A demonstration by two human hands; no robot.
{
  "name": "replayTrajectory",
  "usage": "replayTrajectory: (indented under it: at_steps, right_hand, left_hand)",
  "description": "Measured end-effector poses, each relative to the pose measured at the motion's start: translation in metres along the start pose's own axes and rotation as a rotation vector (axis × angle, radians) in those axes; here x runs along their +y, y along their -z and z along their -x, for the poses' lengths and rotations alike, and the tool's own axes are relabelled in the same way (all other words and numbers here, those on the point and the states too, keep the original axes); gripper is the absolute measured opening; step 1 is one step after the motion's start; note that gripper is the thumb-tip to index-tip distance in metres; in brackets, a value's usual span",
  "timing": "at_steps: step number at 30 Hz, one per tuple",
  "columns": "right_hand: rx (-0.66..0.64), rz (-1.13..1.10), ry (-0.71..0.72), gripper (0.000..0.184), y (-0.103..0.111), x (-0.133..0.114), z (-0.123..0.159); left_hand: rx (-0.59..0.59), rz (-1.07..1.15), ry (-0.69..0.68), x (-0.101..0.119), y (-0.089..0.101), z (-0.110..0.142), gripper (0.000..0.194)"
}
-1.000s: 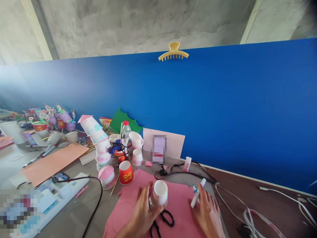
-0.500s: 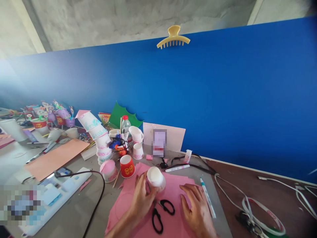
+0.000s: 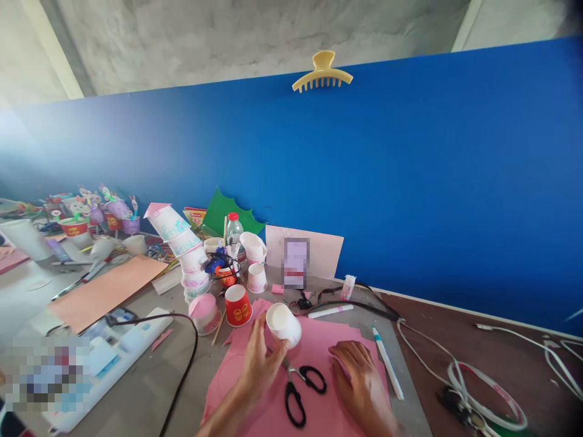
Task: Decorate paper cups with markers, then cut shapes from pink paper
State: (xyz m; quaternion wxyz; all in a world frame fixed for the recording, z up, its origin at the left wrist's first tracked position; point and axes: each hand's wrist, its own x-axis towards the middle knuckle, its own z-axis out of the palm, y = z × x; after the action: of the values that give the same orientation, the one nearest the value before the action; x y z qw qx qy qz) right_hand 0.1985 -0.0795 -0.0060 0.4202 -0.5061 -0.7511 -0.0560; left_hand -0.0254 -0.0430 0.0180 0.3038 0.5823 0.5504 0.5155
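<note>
One tapered white paper cup (image 3: 283,326), tilted over pink paper sheets (image 3: 325,337), gripped by left hand (image 3: 262,361); right hand (image 3: 357,381) palm-down, fingers loosely bent; presumably light, crushable, best held gently near the rim.

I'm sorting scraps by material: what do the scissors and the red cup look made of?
Scissors: probably glossy black plastic handles, with greyish metal near the pivot.
Red cup: likely smooth coated paper, judging by its pale inside and rolled-looking rim.

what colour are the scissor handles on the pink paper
Black scissor handles, clearest in the head view.
</note>
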Motion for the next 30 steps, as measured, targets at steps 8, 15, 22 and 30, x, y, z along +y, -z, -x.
replayTrajectory:
  at_steps: [8, 15, 22, 30]
  right_hand:
    - [0.016, 0.038, -0.012, 0.014, -0.011, 0.034, 0.013]
    - [-0.031, -0.067, 0.018, 0.019, -0.011, 0.022, 0.006]
    - [-0.407, -0.024, 0.013, 0.021, 0.01, -0.035, -0.006]
    - [-0.722, 0.265, -0.071, 0.027, 0.003, -0.068, -0.009]
  left_hand:
    - [-0.195, 0.038, -0.195, 0.014, -0.003, 0.017, 0.054]
    - [-0.254, 0.074, -0.287, 0.012, -0.005, 0.023, 0.056]
    - [0.096, 0.221, -0.103, 0.011, 0.009, 0.002, 0.052]
    - [0.014, 0.534, 0.042, 0.019, 0.015, -0.015, 0.05]
